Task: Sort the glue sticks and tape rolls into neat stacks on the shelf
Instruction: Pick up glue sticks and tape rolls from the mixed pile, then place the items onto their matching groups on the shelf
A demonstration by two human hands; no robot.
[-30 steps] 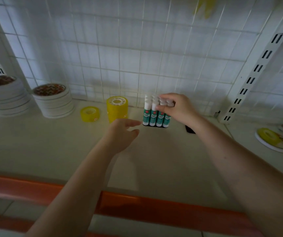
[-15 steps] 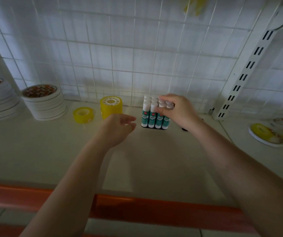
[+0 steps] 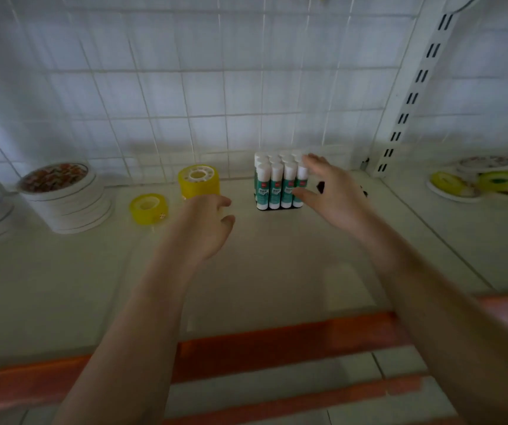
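Several white-capped glue sticks with teal labels [image 3: 278,185] stand upright in a tight block on a black base at the back of the shelf [image 3: 277,271]. My right hand [image 3: 334,197] hovers just right of the block, fingers spread, holding nothing. My left hand [image 3: 205,228] floats in front of a tall stack of yellow tape rolls [image 3: 199,180], fingers loosely curled and empty. A single yellow tape roll [image 3: 148,208] lies left of the stack.
White tape stacks [image 3: 65,197] stand at the left. A white slotted upright [image 3: 409,96] divides the shelf; beyond it lie yellow and green tape rolls [image 3: 473,182]. A small black object [image 3: 320,187] sits behind my right hand. Wire grid backs the shelf; an orange rail [image 3: 277,348] edges its front.
My right hand has let go of the glue sticks' caps, opened and drawn back to the right. The left hand stays near the tape stack. The view has shifted.
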